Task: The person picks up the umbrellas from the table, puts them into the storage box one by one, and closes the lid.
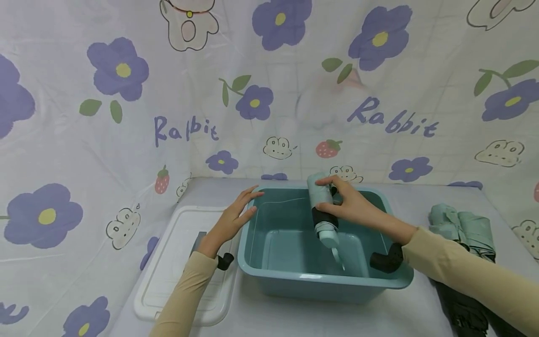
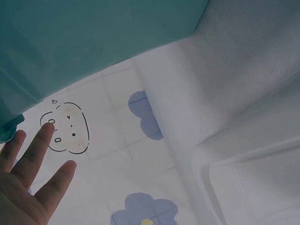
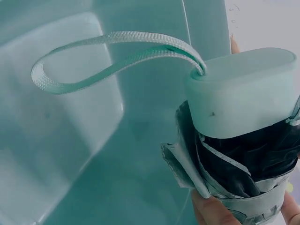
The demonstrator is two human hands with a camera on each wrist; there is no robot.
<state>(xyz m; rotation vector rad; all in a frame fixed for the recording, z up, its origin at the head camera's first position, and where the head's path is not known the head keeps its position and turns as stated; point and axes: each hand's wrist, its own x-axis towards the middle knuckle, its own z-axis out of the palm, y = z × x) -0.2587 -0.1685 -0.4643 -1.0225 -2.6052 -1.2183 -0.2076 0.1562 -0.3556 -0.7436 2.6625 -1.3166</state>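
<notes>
In the head view my right hand (image 1: 351, 202) grips a folded umbrella (image 1: 321, 196), pale green and black, tilted over a teal plastic bin (image 1: 326, 280). The right wrist view shows the umbrella's pale green handle (image 3: 243, 93) close up, with a looped wrist strap (image 3: 117, 35) hanging from it. Fingers and thumb pinch its wrapped canopy. My left hand (image 1: 229, 220) is at the bin's left rim with its fingers spread; whether it touches the rim is hard to tell. The left wrist view shows those fingers (image 2: 35, 152) extended beside the bin's corner.
A white lid (image 1: 168, 276) lies on the table left of the bin, partly under my left forearm. On the right, more folded pale green umbrellas (image 1: 463, 224) lie by dark folded fabric (image 1: 461, 304). A flower-printed curtain (image 1: 294, 93) hangs behind the table.
</notes>
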